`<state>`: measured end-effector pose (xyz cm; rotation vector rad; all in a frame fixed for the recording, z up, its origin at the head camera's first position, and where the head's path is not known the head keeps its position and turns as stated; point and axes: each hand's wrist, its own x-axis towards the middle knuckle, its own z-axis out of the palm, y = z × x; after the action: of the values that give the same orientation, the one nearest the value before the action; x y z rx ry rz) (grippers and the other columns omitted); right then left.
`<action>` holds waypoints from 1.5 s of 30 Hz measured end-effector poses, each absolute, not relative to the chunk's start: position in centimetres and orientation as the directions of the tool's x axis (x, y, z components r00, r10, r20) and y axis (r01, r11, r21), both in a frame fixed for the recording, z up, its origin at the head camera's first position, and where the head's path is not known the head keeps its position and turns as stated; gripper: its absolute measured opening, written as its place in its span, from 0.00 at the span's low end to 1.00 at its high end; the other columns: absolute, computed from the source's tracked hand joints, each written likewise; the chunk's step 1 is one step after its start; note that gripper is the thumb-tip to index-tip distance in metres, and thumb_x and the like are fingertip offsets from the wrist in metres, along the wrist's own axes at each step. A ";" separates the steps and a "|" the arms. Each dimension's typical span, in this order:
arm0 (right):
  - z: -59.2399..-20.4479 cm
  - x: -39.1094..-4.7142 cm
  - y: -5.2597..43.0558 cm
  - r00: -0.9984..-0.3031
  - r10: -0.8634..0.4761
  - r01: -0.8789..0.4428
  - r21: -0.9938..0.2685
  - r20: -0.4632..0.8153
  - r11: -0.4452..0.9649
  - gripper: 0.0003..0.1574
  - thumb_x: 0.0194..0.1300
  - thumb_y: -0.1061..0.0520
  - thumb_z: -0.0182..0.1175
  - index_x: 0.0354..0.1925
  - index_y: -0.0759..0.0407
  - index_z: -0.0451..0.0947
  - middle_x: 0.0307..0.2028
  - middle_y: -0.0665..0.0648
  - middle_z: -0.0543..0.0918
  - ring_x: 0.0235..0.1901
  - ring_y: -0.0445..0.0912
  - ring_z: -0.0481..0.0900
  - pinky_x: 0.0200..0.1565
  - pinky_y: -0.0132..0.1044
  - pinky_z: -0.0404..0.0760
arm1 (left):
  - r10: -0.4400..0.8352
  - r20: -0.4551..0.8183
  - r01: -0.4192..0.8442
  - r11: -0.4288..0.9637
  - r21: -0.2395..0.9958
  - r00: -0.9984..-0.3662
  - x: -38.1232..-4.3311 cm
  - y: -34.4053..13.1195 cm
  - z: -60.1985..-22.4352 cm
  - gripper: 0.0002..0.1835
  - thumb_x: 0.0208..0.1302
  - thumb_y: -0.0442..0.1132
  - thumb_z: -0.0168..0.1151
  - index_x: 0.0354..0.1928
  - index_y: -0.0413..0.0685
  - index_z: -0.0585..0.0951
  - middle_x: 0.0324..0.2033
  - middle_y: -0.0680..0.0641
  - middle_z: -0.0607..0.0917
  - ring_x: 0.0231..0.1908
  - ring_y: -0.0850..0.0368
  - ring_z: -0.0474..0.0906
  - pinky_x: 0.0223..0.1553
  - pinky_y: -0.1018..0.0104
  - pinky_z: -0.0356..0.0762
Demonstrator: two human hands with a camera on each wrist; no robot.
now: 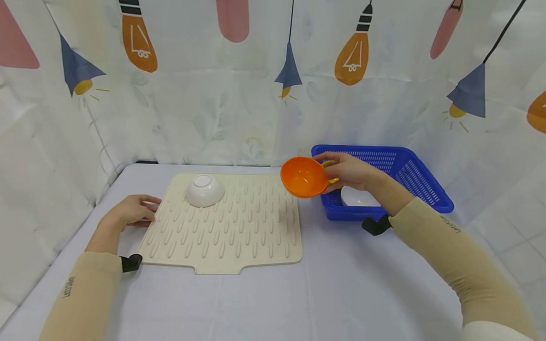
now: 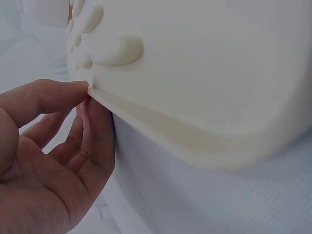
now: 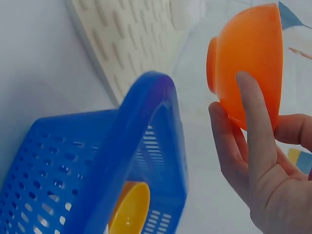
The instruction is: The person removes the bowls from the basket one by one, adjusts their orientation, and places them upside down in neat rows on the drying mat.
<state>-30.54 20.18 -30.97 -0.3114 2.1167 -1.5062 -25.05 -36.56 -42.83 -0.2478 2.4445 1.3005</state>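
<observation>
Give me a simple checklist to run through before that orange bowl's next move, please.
1. Orange bowl secure: ok, the right hand grips it.
2. Mat steadied: ok, the left hand pinches its edge.
3. Orange bowl upside down, like the white bowl on the mat: not ok, its inside faces the head camera.
4. Basket emptied: not ok, a yellow bowl sits inside.
5. Orange bowl dry: cannot tell.

left arm [image 1: 81,302] sleeved, reaching forward | left grip [image 1: 133,211] pinching at the fingertips | right arm [image 1: 459,265] sleeved, slanting inward, raised | right grip [image 1: 349,172] clasping, fingers spread
</observation>
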 end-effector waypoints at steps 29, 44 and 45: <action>-34.7 -29.0 14.3 -0.782 -0.492 0.177 -0.894 -0.382 0.413 0.37 0.68 0.69 0.58 0.73 0.55 0.65 0.64 0.67 0.73 0.52 0.59 0.83 0.50 0.56 0.84 | 0.013 -0.388 -0.294 0.627 0.721 -0.922 -25.1 -36.0 -42.3 0.37 0.58 0.22 0.61 0.71 0.24 0.61 0.54 0.30 0.73 0.42 0.50 0.79 0.39 0.60 0.84; -35.4 -28.8 12.1 -0.754 -0.518 0.212 -0.896 -0.404 0.391 0.36 0.70 0.70 0.56 0.73 0.53 0.66 0.64 0.66 0.72 0.53 0.59 0.82 0.57 0.62 0.78 | -0.006 -0.345 -0.257 0.678 0.688 -0.938 -24.9 -35.8 -42.4 0.31 0.69 0.35 0.56 0.69 0.26 0.64 0.47 0.32 0.76 0.38 0.51 0.79 0.37 0.61 0.84; -35.3 -28.8 12.0 -0.753 -0.519 0.210 -0.896 -0.403 0.392 0.36 0.70 0.70 0.56 0.73 0.53 0.66 0.64 0.66 0.72 0.53 0.59 0.82 0.57 0.61 0.79 | -0.021 -0.330 -0.254 0.686 0.682 -0.944 -24.9 -35.7 -42.4 0.30 0.71 0.37 0.56 0.69 0.26 0.65 0.47 0.33 0.76 0.37 0.51 0.78 0.37 0.61 0.84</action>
<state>-28.76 12.01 -35.35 -0.2646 1.9905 -1.4137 -24.89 -35.71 -42.38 -0.2181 2.6027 1.1176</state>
